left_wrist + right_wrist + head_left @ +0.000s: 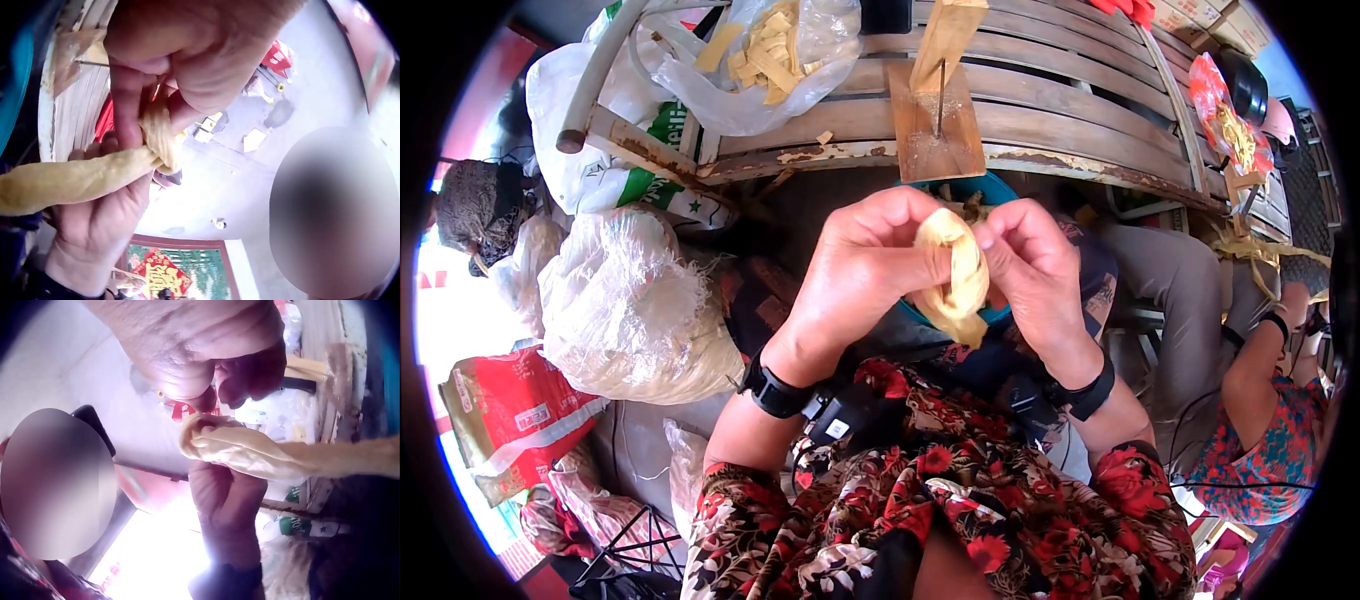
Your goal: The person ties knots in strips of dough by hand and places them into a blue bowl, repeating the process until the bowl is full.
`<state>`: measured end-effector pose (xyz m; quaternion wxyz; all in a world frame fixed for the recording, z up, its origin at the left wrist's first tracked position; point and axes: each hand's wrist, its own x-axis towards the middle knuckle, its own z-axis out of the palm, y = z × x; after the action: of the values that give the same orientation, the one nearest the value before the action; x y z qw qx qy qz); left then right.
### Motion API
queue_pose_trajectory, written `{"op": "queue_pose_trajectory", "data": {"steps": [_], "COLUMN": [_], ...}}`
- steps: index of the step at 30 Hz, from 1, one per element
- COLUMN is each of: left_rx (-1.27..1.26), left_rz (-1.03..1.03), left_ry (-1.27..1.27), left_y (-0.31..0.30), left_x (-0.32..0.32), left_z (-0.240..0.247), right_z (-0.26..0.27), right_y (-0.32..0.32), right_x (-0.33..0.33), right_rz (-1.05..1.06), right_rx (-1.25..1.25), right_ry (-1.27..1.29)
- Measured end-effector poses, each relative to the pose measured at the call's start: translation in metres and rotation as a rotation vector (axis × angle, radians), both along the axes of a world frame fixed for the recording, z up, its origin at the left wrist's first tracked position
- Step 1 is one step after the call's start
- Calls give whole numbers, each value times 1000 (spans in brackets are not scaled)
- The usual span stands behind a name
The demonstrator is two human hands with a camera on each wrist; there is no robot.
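A pale yellow, twisted loop of soft sheet-like material (956,285) is held up between both hands over a blue basin (998,192). My left hand (855,270) pinches the loop's left side between thumb and fingers. On its upper right side, my right hand (1035,275) pinches it with thumb and forefinger. In the left wrist view the strip (81,181) crosses over itself at the fingers, and a loose length hangs down. The right wrist view shows the folded strip (269,450) between the two hands.
A slatted bench (1060,125) carries a wooden block stand with a metal rod (940,150) and a plastic bag of yellow pieces (775,60). A big stuffed bag (630,310) and a red package (525,420) lie left. Another person's arm (1250,370) shows at right.
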<state>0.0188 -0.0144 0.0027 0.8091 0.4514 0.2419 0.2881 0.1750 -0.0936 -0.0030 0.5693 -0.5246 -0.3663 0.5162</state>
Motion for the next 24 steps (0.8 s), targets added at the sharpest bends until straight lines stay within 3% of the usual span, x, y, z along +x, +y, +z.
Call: {"op": "queue_pose_trajectory", "data": {"steps": [1, 4, 5, 8, 12, 14, 15, 18, 21, 22, 23, 24], "left_rx": [129, 471, 540, 598, 50, -251, -249, -417, -333, -259, -183, -106], "left_rz": [105, 262, 300, 193, 75, 60, -18, -268, -148, -135, -120, -105], "left_ry": [138, 483, 506, 304, 82, 11, -28, -112, -60, 63, 187, 312], "left_y": [-1, -2, -6, -13, -6, -13, -15, -19, -20, -20, -20, -20], "left_x": [2, 4, 7, 9, -4, 0, 0, -8, -8, -8, -7, -7], "left_z": [-2, -8, -4, -9, -9, -17, -27, -16, -22, -18, -10, -3], "right_z": [-4, 8, 9, -4, 8, 10, 11, 14, 8, 7, 6, 15], "right_y": [0, -8, -11, -10, -18, -18, -17, -18, -19, -20, -19, -22], "right_x": [-2, -4, -6, -10, 8, 5, 3, -6, -5, -2, -4, 8], "right_rz": [-83, -40, 12, -140, 123, 154, 170, 131, -19, -52, -96, 21], "right_rx": [78, 151, 104, 119, -33, 5, 26, 95, 128, 123, 137, 55], "right_ry": [-63, -133, -280, -185, 459, 510, 535, 360, -177, -401, -155, -345]}}
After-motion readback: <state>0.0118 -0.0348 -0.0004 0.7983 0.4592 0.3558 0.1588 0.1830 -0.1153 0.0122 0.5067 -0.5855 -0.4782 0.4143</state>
